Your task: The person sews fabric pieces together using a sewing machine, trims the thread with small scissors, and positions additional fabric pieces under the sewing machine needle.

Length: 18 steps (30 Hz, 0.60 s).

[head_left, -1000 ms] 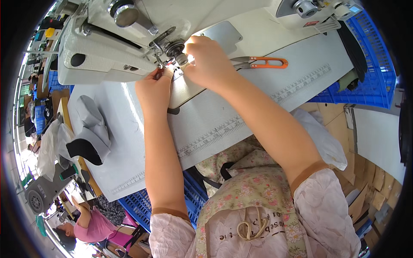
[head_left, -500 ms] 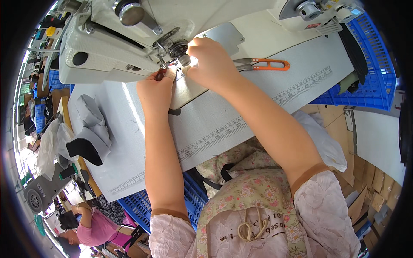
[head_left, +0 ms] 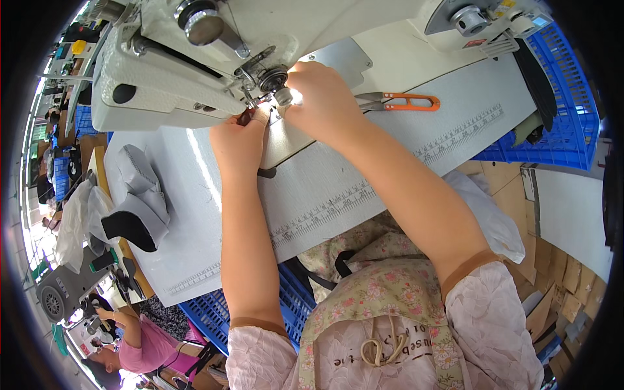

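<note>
Both of my hands are at the needle area of a white sewing machine [head_left: 166, 97]. My left hand [head_left: 238, 143] is closed beside the presser foot, thumb and fingers pinched together; a small dark reddish patch shows at its fingertips, too little to name. On the other side of the needle, my right hand [head_left: 323, 97] is curled just below the round tension knob [head_left: 283, 97]. Its fingertips are hidden behind the hand and the machine head, so whatever they grip is out of sight. Orange-handled thread snips [head_left: 413, 102] lie to the right of my right hand.
Grey padded fabric pieces [head_left: 140, 201] with a black patch rest on the table [head_left: 312, 188], which has printed rulers. Blue crates stand at the right [head_left: 565, 97] and under the table's front edge. Further left sits a co-worker in pink [head_left: 146, 344].
My hands stay at the needle with hardly any movement, and the whole view has shifted very slightly. At lower left the co-worker's arm has moved a little.
</note>
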### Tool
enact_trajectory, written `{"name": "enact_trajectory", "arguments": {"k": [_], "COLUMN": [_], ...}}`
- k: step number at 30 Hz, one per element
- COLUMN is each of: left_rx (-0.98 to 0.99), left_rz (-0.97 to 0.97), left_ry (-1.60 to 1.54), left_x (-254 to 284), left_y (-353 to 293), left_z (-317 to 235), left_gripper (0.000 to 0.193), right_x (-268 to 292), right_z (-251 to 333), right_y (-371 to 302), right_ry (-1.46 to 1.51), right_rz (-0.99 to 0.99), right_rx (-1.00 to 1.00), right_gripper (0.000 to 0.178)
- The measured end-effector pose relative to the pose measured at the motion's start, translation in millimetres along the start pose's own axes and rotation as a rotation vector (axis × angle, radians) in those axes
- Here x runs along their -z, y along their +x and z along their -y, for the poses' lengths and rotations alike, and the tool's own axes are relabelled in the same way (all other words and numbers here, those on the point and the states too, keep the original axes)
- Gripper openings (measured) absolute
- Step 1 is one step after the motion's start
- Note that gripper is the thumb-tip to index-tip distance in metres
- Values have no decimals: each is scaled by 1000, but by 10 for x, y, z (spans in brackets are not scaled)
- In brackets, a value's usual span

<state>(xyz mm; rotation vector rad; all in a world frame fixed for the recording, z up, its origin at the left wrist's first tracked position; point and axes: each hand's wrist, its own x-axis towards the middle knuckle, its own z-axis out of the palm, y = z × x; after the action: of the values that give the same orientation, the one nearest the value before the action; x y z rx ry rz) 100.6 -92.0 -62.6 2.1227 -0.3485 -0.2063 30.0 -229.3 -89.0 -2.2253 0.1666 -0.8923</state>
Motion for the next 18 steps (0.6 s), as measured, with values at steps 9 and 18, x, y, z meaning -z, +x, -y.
{"name": "enact_trajectory", "arguments": {"k": [9, 18], "left_rx": [-10, 34], "left_rz": [10, -3], "left_ry": [-16, 5], "left_x": [8, 4], "left_y": [29, -1], "left_z": [51, -16], "left_gripper": [19, 21], "right_x": [4, 12], "right_z": [8, 12], "right_y": [8, 19], "right_ry": [-13, -23], "right_rz": [5, -5], "right_rx": [12, 14], "right_gripper": [21, 18]}}
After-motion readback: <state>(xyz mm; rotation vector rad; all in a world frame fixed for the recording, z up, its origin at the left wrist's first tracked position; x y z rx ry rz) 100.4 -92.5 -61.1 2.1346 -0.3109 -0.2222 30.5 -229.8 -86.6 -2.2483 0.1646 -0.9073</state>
